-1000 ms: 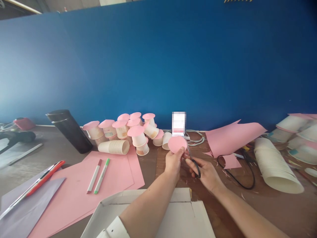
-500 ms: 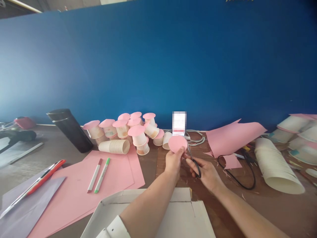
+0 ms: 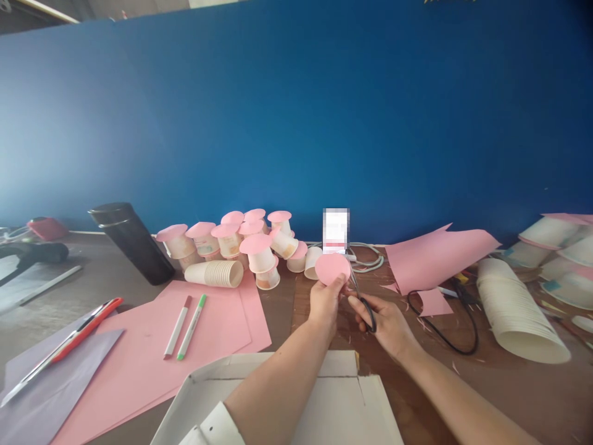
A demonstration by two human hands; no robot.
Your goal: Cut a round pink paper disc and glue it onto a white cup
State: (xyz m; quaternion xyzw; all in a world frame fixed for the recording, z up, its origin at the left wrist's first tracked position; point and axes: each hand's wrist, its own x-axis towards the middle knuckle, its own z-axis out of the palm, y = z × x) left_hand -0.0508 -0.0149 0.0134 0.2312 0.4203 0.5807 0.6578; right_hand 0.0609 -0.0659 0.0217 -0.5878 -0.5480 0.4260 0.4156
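Note:
A round pink paper disc point(image 3: 332, 268) is pinched at its lower edge by my left hand point(image 3: 325, 303), thumb on top. My right hand point(image 3: 383, 320) has its fingers round the black handles of a pair of scissors point(image 3: 368, 312). The blades point up and away along the disc's right edge; whether they touch the paper I cannot tell. Just beyond the disc lies a white paper cup point(image 3: 312, 262) on its side. To the left, several paper cups topped with pink discs point(image 3: 257, 245) stand in stacked pairs.
Pink sheets point(image 3: 139, 346) with two markers point(image 3: 191, 327) and a red-handled cutter point(image 3: 88, 330) lie left, by a black bottle point(image 3: 134, 244). A white board point(image 3: 343, 402) is under my forearms. Right are a curled pink sheet point(image 3: 435, 256), a cup stack point(image 3: 516, 309) and a black cable point(image 3: 467, 346).

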